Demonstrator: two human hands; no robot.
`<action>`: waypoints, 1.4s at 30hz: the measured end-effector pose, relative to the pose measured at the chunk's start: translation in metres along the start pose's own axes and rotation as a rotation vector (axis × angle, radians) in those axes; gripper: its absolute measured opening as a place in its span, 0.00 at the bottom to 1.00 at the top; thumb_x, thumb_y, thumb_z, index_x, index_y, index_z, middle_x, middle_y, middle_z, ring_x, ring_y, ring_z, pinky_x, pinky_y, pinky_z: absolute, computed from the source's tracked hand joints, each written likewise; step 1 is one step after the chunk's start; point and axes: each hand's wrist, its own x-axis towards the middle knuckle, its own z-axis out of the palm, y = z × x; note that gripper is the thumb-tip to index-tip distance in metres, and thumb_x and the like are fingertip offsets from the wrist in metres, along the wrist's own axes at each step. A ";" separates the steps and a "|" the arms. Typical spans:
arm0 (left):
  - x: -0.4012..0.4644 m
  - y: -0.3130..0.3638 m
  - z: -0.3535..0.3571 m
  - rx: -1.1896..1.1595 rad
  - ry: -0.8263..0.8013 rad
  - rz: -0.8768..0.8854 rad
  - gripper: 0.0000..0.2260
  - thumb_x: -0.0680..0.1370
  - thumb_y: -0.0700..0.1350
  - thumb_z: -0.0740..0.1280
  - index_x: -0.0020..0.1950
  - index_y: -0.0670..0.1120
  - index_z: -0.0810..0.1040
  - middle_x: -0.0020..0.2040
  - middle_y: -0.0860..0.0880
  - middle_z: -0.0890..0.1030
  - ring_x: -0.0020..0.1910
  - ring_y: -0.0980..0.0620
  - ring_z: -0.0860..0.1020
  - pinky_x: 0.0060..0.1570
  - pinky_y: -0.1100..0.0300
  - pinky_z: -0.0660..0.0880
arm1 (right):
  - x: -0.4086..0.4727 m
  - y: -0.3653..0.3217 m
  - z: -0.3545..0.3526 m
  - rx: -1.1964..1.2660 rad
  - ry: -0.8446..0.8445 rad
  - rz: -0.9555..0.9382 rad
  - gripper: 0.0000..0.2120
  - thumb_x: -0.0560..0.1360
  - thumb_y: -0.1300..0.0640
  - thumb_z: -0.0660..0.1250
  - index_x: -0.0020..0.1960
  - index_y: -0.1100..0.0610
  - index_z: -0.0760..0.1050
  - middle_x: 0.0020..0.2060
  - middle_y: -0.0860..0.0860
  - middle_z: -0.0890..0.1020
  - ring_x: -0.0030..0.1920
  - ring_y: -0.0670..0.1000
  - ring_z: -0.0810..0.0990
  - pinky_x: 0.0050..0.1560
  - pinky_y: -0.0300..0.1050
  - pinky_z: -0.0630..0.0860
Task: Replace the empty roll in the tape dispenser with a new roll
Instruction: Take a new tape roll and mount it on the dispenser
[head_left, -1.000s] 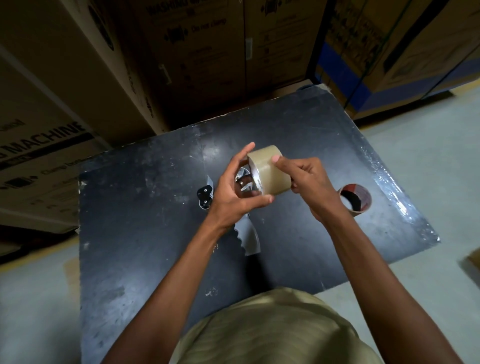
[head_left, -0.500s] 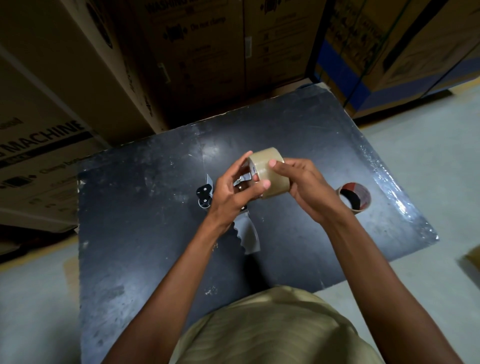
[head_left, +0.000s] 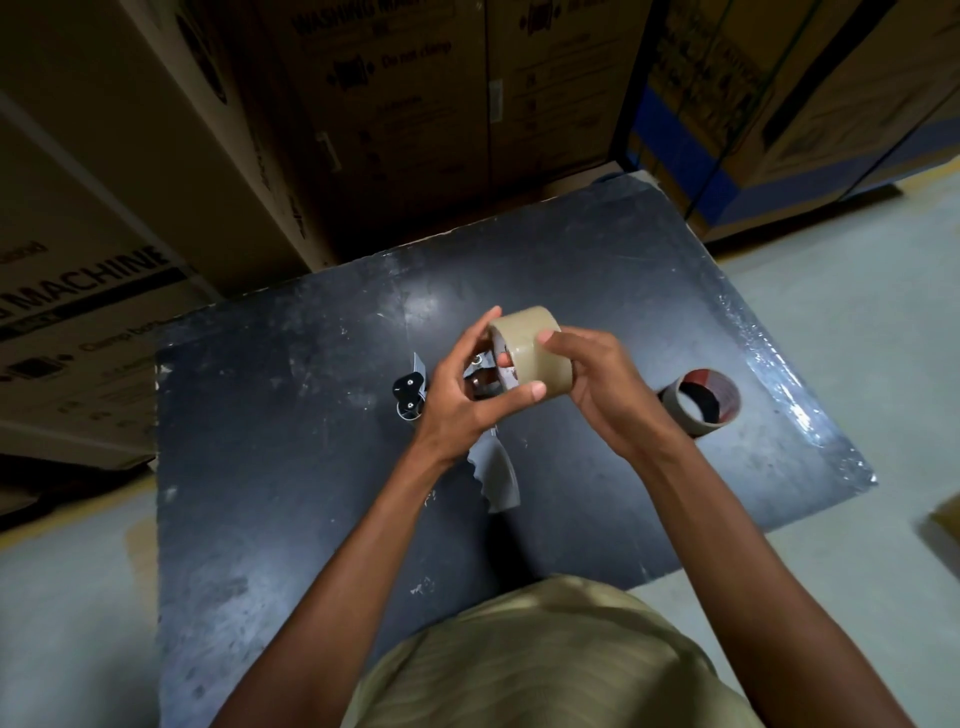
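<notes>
Above the middle of the black table (head_left: 291, 467), both hands are holding a full roll of tan tape (head_left: 535, 353) clear of the surface. The roll is lying on its side, with its central axis running roughly left to right and tipped a little toward the far side; its open core is facing left, toward the left hand (head_left: 457, 410), and its broad outer band is facing up and toward the camera. The left hand is grasping the roll, with its thumb pressing along the near edge of the band and its forefinger reaching over the far rim. The right hand (head_left: 597, 384) is wrapping the roll's right end, with its fingers curling round the band and one fingertip lying on top.

Just below and left of the roll, the tape dispenser (head_left: 470, 395) is lying on the table, largely hidden by the left hand. Its black end piece with two screws is sticking out to the left, and its grey serrated blade plate is pointing toward the near edge, so its long axis is running roughly far-left to near-right. Whether the roll is touching the dispenser cannot be told.

To the right, well apart from the hands, a nearly spent roll (head_left: 701, 402) with a reddish inside is sitting flat on the table, hole upward. Big cardboard cartons (head_left: 363, 130) are standing along the far side.
</notes>
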 end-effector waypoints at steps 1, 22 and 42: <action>-0.001 -0.001 0.000 0.006 0.002 -0.006 0.43 0.64 0.47 0.82 0.77 0.51 0.69 0.68 0.46 0.77 0.66 0.48 0.79 0.64 0.44 0.78 | -0.001 0.001 -0.001 -0.015 -0.023 -0.007 0.15 0.79 0.61 0.62 0.42 0.59 0.86 0.39 0.55 0.87 0.40 0.51 0.85 0.41 0.43 0.80; -0.013 0.003 0.002 0.622 -0.055 0.476 0.47 0.67 0.32 0.74 0.81 0.38 0.54 0.76 0.44 0.70 0.75 0.47 0.69 0.68 0.48 0.74 | 0.004 0.007 0.008 -0.097 0.252 0.181 0.29 0.66 0.36 0.74 0.55 0.58 0.83 0.55 0.64 0.83 0.51 0.60 0.86 0.48 0.54 0.84; -0.012 -0.003 -0.002 0.365 0.014 0.319 0.43 0.62 0.41 0.82 0.75 0.44 0.70 0.68 0.48 0.76 0.63 0.44 0.79 0.57 0.47 0.81 | -0.012 0.011 0.013 -0.056 0.092 -0.074 0.15 0.81 0.57 0.66 0.44 0.66 0.84 0.32 0.60 0.84 0.33 0.55 0.82 0.37 0.43 0.78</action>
